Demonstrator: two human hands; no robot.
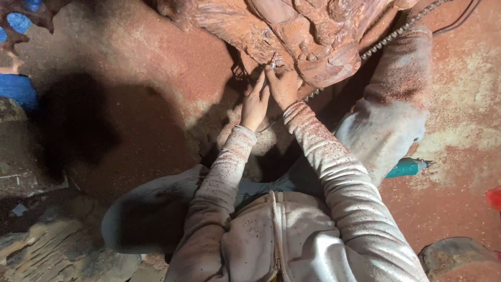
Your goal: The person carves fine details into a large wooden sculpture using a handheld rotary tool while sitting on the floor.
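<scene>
Carved reddish wood block (308, 36) at 12 o'clock of view, resting on dust-covered floor (146, 68), reaching past top edge. Both hands at its lower edge, touching each other. Right hand (284, 86) pinching a small metal bit (273, 61), tip against the carving; fingers curled round it. Left hand (255, 104) laid flat just beside, fingers extended toward the tip, seemingly steadying; whether it grips anything, cannot tell. Flexible ribbed shaft (386, 39) running from the hands toward 1 o'clock.

Handling, judged: block heavy, rigid, not to be shifted by hand; raised relief likely brittle along thin ridges, so best braced on broad smooth flanks. Bit light, stiff, possibly slick with dust; hold low near tip, as now.

Count: one carving, one bit, one shaft, one teal power tool (408, 167) at 3 o'clock beside the knee, one red object (494, 197) at the right edge, partly cut off. Sleeves and trousers coated in red sawdust.
</scene>
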